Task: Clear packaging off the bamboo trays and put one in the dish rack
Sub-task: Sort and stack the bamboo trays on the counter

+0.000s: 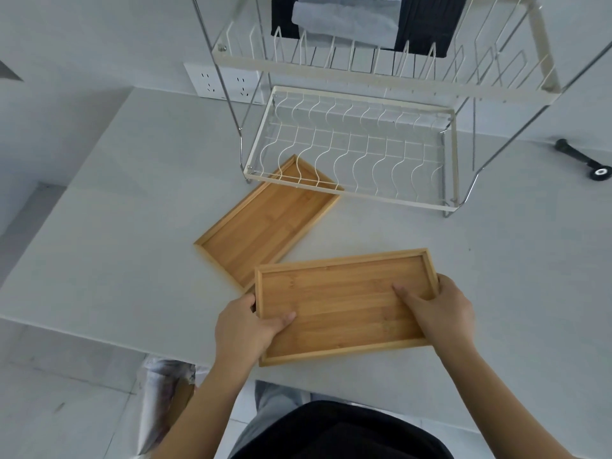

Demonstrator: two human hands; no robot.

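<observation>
Both hands, left [246,323] and right [440,309], are gripping the near tray's [344,306] ends, fingers closed around the rims, thumbs lying inside.

Both bare forearms reached forward from the body. The left hand [246,326] was closed on an edge, thumb lying flat on top, fingers curled beneath. The right hand [437,309] gripped opposite, thumb angled inward, wrist bent slightly.
</observation>
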